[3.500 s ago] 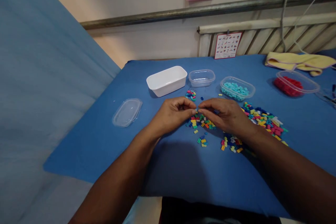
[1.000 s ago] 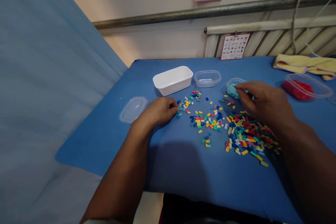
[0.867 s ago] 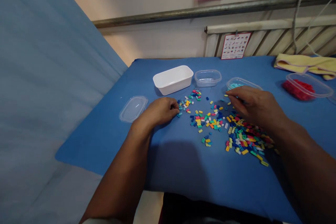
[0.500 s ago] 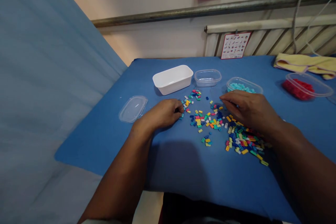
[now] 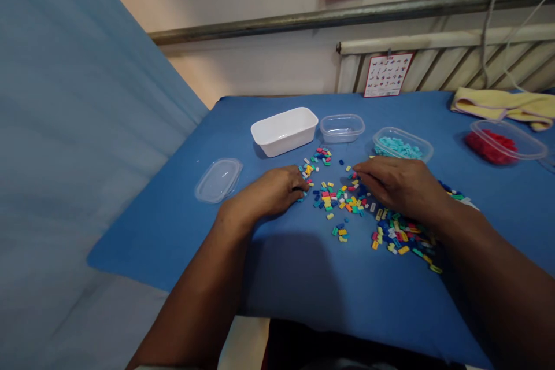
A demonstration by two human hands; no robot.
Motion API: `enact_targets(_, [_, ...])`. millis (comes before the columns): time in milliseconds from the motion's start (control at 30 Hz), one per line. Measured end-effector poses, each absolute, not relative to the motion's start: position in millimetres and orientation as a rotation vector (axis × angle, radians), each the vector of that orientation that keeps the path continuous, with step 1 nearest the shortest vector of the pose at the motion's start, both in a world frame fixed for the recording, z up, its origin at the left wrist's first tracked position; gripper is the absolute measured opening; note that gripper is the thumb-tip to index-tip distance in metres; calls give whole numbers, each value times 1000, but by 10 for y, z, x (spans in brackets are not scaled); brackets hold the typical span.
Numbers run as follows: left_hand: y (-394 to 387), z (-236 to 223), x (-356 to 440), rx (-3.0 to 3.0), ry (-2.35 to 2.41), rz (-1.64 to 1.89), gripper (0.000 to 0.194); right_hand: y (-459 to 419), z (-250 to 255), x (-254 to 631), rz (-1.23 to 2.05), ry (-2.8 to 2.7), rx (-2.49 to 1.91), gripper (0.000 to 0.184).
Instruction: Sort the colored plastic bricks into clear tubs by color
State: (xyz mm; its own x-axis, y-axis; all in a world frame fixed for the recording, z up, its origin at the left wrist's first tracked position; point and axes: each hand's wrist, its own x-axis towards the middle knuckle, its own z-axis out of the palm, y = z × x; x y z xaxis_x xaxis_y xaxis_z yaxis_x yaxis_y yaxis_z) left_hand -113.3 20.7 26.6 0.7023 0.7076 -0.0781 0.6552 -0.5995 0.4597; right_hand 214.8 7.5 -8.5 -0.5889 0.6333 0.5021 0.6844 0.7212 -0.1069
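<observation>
Small toy building bricks (image 5: 328, 199) in mixed colours lie in loose clusters on the blue table. At the left edge of the scatter, my left hand (image 5: 280, 189) rests low with its fingers curled down against a few bricks. My right hand (image 5: 396, 185) hovers over the larger brick pile (image 5: 396, 236), thumb and fingertips pressed together close to a few loose bricks. Whatever either hand pinches is too small or hidden to make out. The right hand and forearm cover part of the pile.
Behind the bricks stand a white tub (image 5: 284, 133), a clear container (image 5: 342, 129), one with turquoise bricks (image 5: 398, 147) and one with red bricks (image 5: 494, 147). A clear lid (image 5: 219, 180) lies at left. A yellow cloth (image 5: 503, 107) lies at the back right.
My right hand has shifted slightly left and down, uncovering more of the turquoise bricks. My left hand has edged right, its fingers a little more extended over the bricks.
</observation>
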Motion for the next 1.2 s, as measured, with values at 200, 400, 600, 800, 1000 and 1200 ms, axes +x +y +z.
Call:
enact_targets(200, [178, 307, -1048, 2248, 1184, 308, 7, 44, -124, 2060, -90, -2386, -909, 20])
enact_targets(400, [90, 181, -672, 1432, 962, 783, 26, -86, 18, 1820, 150, -2320, -784, 31])
enact_targets(600, [77, 30, -468, 1143, 905, 853, 32, -94, 24, 1767, 213, -2305, -808, 28])
enact_targets(800, [93, -36, -455, 1039, 906, 871, 32, -63, -18, 1796, 201, -2258, -817, 16])
enact_targets(1000, [96, -43, -458, 1013, 888, 889, 37, -38, -53, 1790, 209, -2218, -783, 19])
enact_targets(1200, [102, -37, -464, 969, 867, 894, 45, -67, -2, 1714, 258, -2206, -819, 20])
